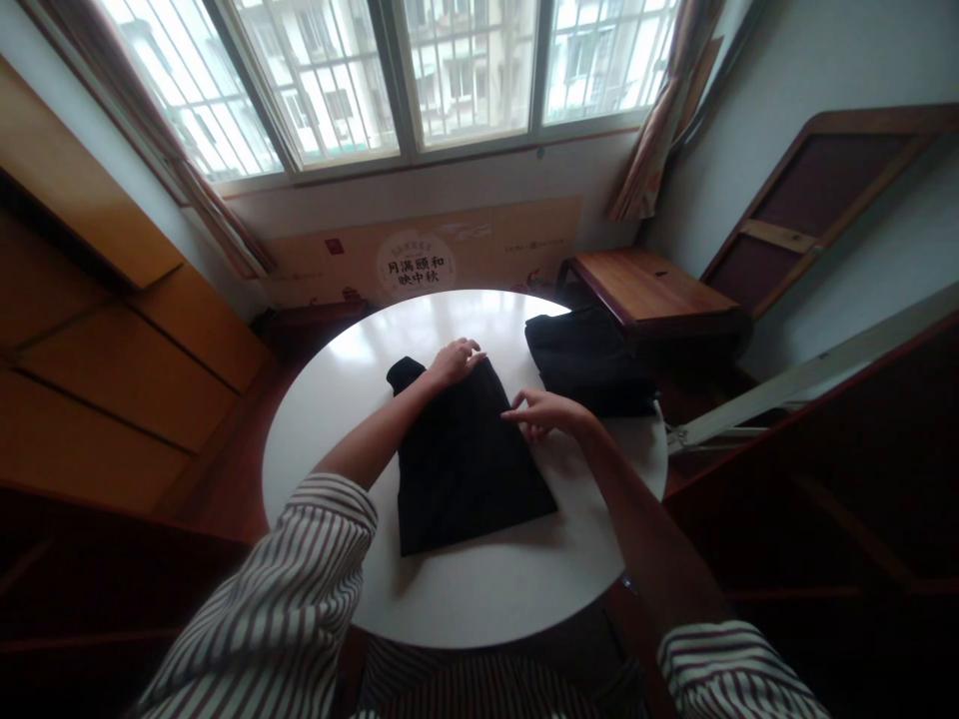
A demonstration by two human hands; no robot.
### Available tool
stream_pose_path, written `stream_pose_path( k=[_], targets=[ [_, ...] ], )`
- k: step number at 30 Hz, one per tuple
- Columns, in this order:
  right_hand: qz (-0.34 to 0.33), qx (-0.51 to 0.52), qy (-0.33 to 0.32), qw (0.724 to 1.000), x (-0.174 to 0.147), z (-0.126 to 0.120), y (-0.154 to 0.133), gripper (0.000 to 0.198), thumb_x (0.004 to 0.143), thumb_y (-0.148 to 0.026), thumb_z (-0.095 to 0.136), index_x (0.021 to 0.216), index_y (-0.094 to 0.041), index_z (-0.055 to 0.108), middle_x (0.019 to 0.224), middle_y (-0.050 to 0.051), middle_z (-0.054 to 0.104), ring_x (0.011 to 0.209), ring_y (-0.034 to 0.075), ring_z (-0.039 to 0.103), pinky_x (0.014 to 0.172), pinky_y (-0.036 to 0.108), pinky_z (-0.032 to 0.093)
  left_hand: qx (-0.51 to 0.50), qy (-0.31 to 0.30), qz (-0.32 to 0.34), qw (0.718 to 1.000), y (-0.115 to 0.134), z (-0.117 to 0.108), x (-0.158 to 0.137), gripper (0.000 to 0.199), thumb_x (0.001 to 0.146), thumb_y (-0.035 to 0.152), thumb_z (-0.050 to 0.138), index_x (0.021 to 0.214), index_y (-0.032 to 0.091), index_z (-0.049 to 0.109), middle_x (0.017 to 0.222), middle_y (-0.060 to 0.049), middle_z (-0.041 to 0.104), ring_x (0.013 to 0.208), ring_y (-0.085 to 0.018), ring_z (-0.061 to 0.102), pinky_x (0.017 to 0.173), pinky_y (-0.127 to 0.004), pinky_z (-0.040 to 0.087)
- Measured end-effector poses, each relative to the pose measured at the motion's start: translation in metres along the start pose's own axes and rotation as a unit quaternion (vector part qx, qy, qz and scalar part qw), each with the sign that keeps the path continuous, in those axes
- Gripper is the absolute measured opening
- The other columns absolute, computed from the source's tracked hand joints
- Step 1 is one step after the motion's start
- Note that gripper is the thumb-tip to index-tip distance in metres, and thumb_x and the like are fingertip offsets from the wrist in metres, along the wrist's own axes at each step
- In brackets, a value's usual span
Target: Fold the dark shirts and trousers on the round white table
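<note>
A black garment (465,469), folded into a long flat shape, lies on the white round table (330,559); its exact kind is hard to make out. At its far right corner, my left hand (456,361) has its fingers bent down and closed on the cloth. My right hand (550,411) pinches the garment's right edge between thumb and forefinger, the other fingers curled beneath. A small dark bunch of the cloth sticks out at the far left, beyond my left forearm. To the right of my right hand rests a second folded black garment (591,364), untouched.
Behind the table stands a low wooden stool-like table (651,285), with a wood-framed panel (831,190) leaning on the wall. A printed cardboard sheet (509,245) is under the barred window (472,75). Wooden cabinets (105,369) line the left side.
</note>
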State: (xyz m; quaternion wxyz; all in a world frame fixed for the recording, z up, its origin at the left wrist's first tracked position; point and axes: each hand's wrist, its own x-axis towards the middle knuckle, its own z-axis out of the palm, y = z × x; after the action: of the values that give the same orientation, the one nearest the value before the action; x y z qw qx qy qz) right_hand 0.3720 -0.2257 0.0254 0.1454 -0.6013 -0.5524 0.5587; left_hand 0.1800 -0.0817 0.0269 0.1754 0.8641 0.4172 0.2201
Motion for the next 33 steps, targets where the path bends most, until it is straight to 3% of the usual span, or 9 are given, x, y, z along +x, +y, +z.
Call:
stream_pose_path(
  k=[3, 7, 10, 12, 15, 17, 20, 24, 33],
  targets=[
    [-0.061, -0.078, 0.108, 0.989, 0.001, 0.004, -0.004, 0.047, 0.082, -0.042, 0.073, 0.113, -0.016, 0.048, 0.055, -0.002, 0.060, 0.052, 0.018, 0.060, 0.051, 0.026, 0.048, 0.065, 0.080, 0.047, 0.994, 0.025, -0.018, -0.028, 0.030, 0.099, 0.028, 0.043, 0.108, 0.015, 0.068, 0.108, -0.014, 0.065, 0.101, -0.027, 0.060, 0.092, -0.040, 0.045],
    [-0.243, -0.178, 0.287, 0.909, 0.004, 0.019, -0.011, 0.032, 0.089, -0.036, 0.061, 0.114, -0.016, 0.055, 0.074, 0.003, 0.065, 0.069, 0.020, 0.063, 0.070, 0.032, 0.052, 0.116, 0.067, 0.096, 0.986, 0.035, -0.036, -0.097, 0.033, 0.102, 0.029, 0.036, 0.105, 0.018, 0.068, 0.107, -0.011, 0.066, 0.101, -0.024, 0.062, 0.097, -0.041, 0.046],
    [-0.369, -0.229, 0.272, 0.859, 0.006, 0.039, -0.015, 0.041, 0.093, -0.041, 0.055, 0.126, -0.017, 0.058, 0.117, 0.014, 0.066, 0.108, 0.026, 0.062, 0.096, 0.042, 0.048, 0.142, 0.048, 0.100, 0.984, 0.019, -0.037, -0.143, 0.032, 0.101, 0.026, 0.038, 0.116, 0.019, 0.065, 0.124, -0.011, 0.064, 0.121, -0.027, 0.055, 0.108, -0.048, 0.040],
    [-0.395, -0.286, 0.206, 0.849, 0.008, 0.052, -0.016, 0.052, 0.094, -0.048, 0.053, 0.139, -0.022, 0.053, 0.146, 0.013, 0.050, 0.134, 0.030, 0.045, 0.111, 0.050, 0.035, 0.142, 0.077, 0.072, 0.984, 0.001, -0.036, -0.157, 0.035, 0.101, 0.026, 0.038, 0.125, 0.018, 0.061, 0.138, -0.012, 0.056, 0.134, -0.029, 0.045, 0.113, -0.052, 0.034],
    [-0.338, -0.364, 0.129, 0.858, 0.009, 0.066, -0.014, 0.065, 0.093, -0.060, 0.049, 0.150, -0.030, 0.041, 0.161, 0.007, 0.028, 0.148, 0.035, 0.022, 0.116, 0.062, 0.019, 0.081, 0.174, 0.002, 0.981, -0.034, -0.043, -0.146, 0.041, 0.101, 0.033, 0.038, 0.132, 0.014, 0.057, 0.143, -0.015, 0.052, 0.137, -0.028, 0.043, 0.112, -0.049, 0.036],
    [-0.303, -0.391, 0.108, 0.862, 0.010, 0.070, -0.013, 0.069, 0.092, -0.065, 0.047, 0.152, -0.032, 0.037, 0.163, 0.007, 0.021, 0.150, 0.037, 0.014, 0.116, 0.064, 0.013, 0.000, 0.197, -0.054, 0.979, -0.058, -0.051, -0.126, 0.045, 0.098, 0.044, 0.043, 0.125, 0.013, 0.062, 0.132, -0.015, 0.061, 0.125, -0.028, 0.054, 0.104, -0.044, 0.044],
    [-0.281, -0.411, 0.097, 0.862, 0.009, 0.070, -0.012, 0.072, 0.092, -0.068, 0.043, 0.154, -0.034, 0.033, 0.164, 0.006, 0.016, 0.151, 0.036, 0.009, 0.117, 0.062, 0.010, -0.116, 0.126, -0.114, 0.979, -0.088, -0.060, -0.096, 0.056, 0.087, 0.063, 0.053, 0.102, 0.013, 0.073, 0.099, -0.011, 0.073, 0.095, -0.025, 0.065, 0.081, -0.034, 0.052],
    [-0.268, -0.420, 0.086, 0.863, 0.006, 0.068, -0.013, 0.070, 0.092, -0.070, 0.042, 0.153, -0.037, 0.032, 0.165, 0.004, 0.013, 0.151, 0.037, 0.005, 0.118, 0.061, 0.008, -0.134, 0.097, -0.140, 0.976, -0.109, -0.058, -0.071, 0.065, 0.081, 0.071, 0.052, 0.087, 0.011, 0.075, 0.076, -0.007, 0.071, 0.072, -0.019, 0.061, 0.063, -0.027, 0.047],
    [-0.267, -0.422, 0.070, 0.864, 0.004, 0.064, -0.014, 0.069, 0.090, -0.070, 0.045, 0.151, -0.038, 0.037, 0.165, 0.005, 0.014, 0.151, 0.037, 0.004, 0.118, 0.060, 0.009, -0.035, 0.072, -0.149, 0.986, -0.113, -0.052, -0.045, 0.040, 0.080, 0.051, 0.064, 0.065, 0.014, 0.072, 0.061, -0.005, 0.065, 0.067, -0.019, 0.057, 0.064, -0.028, 0.041]
  ],
)
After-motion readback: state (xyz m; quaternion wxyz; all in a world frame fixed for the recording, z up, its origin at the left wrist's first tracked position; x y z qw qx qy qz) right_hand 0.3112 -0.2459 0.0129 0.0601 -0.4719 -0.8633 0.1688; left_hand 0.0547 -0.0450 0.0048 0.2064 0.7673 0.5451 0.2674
